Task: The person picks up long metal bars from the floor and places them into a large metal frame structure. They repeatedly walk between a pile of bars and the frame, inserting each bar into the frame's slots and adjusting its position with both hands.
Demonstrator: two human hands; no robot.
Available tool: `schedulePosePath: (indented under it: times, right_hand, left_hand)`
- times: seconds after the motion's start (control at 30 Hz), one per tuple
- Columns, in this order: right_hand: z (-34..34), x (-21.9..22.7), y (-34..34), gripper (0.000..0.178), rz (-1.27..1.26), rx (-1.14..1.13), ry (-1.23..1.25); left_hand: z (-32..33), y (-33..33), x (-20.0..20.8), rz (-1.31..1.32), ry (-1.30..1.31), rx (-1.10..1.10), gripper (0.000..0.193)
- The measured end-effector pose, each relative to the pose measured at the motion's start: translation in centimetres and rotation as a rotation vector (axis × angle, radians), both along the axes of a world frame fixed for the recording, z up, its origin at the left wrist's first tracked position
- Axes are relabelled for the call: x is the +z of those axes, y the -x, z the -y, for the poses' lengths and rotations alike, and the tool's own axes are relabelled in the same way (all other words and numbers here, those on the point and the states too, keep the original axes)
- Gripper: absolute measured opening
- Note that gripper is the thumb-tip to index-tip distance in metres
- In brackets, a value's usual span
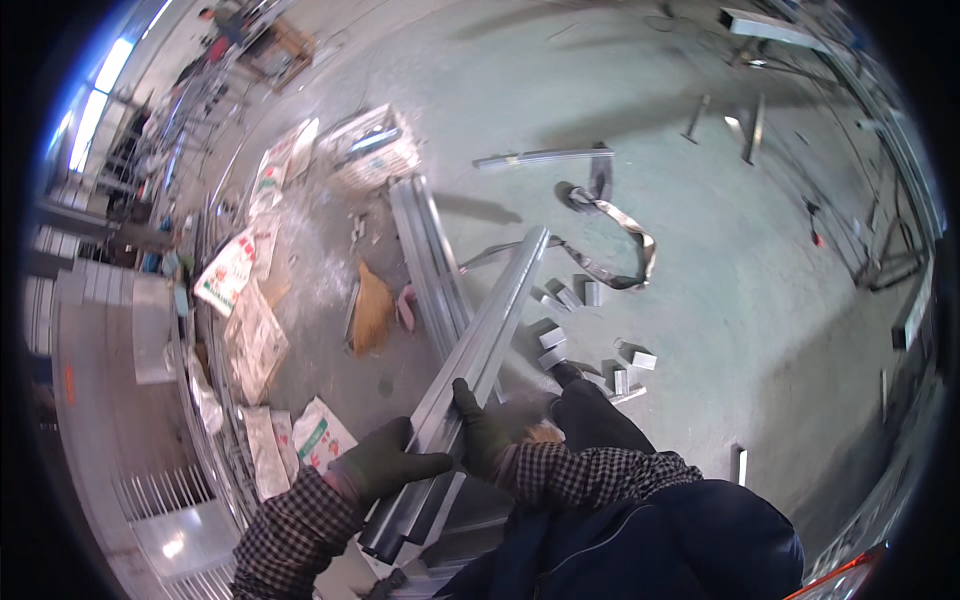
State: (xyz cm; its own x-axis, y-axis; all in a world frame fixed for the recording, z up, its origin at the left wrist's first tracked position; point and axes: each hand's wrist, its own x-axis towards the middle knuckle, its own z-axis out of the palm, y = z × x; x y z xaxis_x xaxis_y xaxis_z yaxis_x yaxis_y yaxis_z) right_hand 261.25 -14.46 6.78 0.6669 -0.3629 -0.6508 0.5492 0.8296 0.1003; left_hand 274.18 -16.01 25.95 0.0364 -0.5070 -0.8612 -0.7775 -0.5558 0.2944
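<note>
Long grey metal profiles (478,345) lie side by side at a slant in front of me, near ends low by my body and far ends up and to the right. My left hand (385,460), in a dark green glove, grips them from the left with its thumb across the top. From the right side my right hand (483,432), gloved alike, holds them a little farther along, thumb raised on the upper face. Its other fingers are mostly hidden. Beneath and beyond, more long profiles (425,240) point away from me.
A straw broom (372,310) lies left of the profiles, near printed sacks (230,270) and a white crate (385,155). Short cut metal pieces (552,340) and a grey strap (645,245) are on the floor to the right. A large metal machine (120,400) stands at left.
</note>
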Motion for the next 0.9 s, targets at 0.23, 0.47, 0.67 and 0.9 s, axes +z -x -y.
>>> schedulePosePath:
  times: [0.23,0.47,0.67,0.9]
  right_hand:
    - [-3.0,3.1,6.8,0.086,-0.094,-0.236,0.087]
    - [-3.9,3.3,14.0,0.09,-0.151,-0.47,-0.024]
    - [-4.7,2.4,19.5,0.092,0.094,-0.546,0.031]
    - [-4.0,0.6,26.3,0.091,0.353,-0.644,-0.003]
  left_hand:
    - [3.3,5.6,1.2,-0.027,-0.061,-0.433,0.093]
    - [7.5,14.6,-1.4,-0.192,-0.29,-0.498,0.083]
    - [9.1,21.8,-1.9,-0.118,-0.416,-0.683,0.095]
    - [10.0,28.1,0.2,0.105,-0.549,-0.702,0.11]
